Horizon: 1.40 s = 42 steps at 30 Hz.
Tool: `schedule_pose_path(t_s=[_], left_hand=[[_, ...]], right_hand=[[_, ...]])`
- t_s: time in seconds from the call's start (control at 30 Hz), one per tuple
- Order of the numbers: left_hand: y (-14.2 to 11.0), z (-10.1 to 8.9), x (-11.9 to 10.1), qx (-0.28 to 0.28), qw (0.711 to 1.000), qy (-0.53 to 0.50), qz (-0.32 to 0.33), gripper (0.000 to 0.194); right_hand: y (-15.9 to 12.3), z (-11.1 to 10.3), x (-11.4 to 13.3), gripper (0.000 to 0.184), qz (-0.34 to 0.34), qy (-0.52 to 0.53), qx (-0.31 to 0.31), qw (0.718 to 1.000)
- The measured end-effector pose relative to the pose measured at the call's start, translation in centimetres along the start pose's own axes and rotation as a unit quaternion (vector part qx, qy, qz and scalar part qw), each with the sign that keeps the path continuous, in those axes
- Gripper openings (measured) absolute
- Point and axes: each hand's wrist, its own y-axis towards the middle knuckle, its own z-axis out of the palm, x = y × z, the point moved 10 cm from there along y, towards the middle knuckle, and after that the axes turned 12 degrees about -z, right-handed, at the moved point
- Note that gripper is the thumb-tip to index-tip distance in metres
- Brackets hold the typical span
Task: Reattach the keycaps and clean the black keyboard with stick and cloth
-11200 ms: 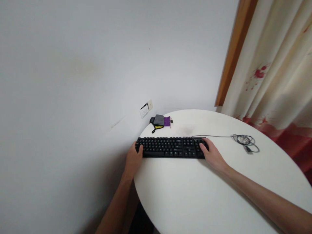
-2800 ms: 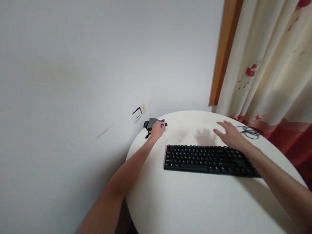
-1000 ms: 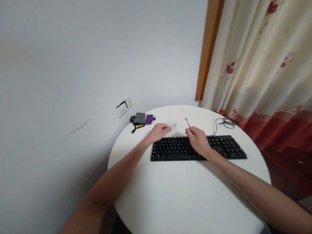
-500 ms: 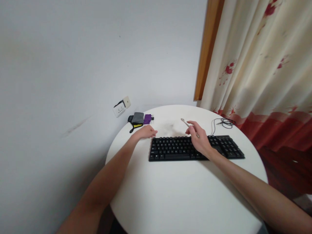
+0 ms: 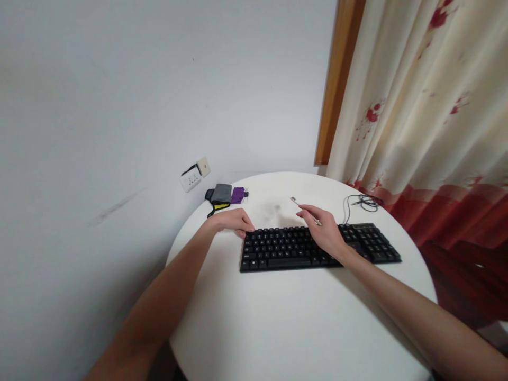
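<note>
A black keyboard [image 5: 286,251] lies across the middle of a round white table [image 5: 293,323]. My right hand [image 5: 323,228] hovers over the keyboard's upper middle, pinching a thin pale brush-like stick [image 5: 297,203] whose tip points up and left. My left hand [image 5: 232,221] rests on the table at the keyboard's far left corner, fingers curled loosely, touching the keyboard's edge. Whether it holds anything is hidden.
A small grey, yellow and purple bundle [image 5: 223,195] sits at the table's far left edge by a wall socket [image 5: 191,178]. The keyboard's coiled cable [image 5: 361,202] lies at the far right. A curtain [image 5: 428,106] hangs to the right, close to the table.
My left hand drew back from the middle toward the keyboard's left corner. My right hand lowered slightly over the keys, still holding the thin stick. The view shifted slightly.
</note>
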Motion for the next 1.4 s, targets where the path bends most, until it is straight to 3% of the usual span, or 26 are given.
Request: schedule_pose_path(t_s=[0.17,0.4,0.53,0.8,1.0,1.2,1.4], left_hand=[[-0.1,1.3,-0.7,0.034,0.999,-0.003,-0.007,0.029],[0.0,1.3,-0.3,0.028,0.999,-0.007,0.030,0.036],[-0.5,2.0,-0.2,0.078,0.995,-0.023,0.058,0.042],[-0.4,2.4,0.6,0.114,0.990,-0.060,0.056,0.046],[-0.6,2.6,0.4,0.114,0.989,-0.075,0.053,0.044],[-0.5,2.6,0.4,0.114,0.990,-0.071,0.051,0.044],[-0.8,2.7,0.3,0.121,0.989,-0.062,0.055,0.044]], right_hand=[[0.1,0.4,-0.2,0.033,0.031,0.066,-0.008,0.997],[-0.5,2.4,-1.1,0.040,0.134,0.199,-0.009,0.971],[-0.9,3.2,-1.4,0.041,0.162,0.240,-0.006,0.957],[-1.4,4.1,-0.2,0.024,0.148,0.218,0.008,0.965],[-1.7,6.8,0.9,0.024,0.134,0.211,0.082,0.965],[-1.5,8.7,0.3,0.024,0.101,0.100,0.136,0.980],[-1.5,8.5,-0.1,0.023,0.064,-0.023,0.184,0.981]])
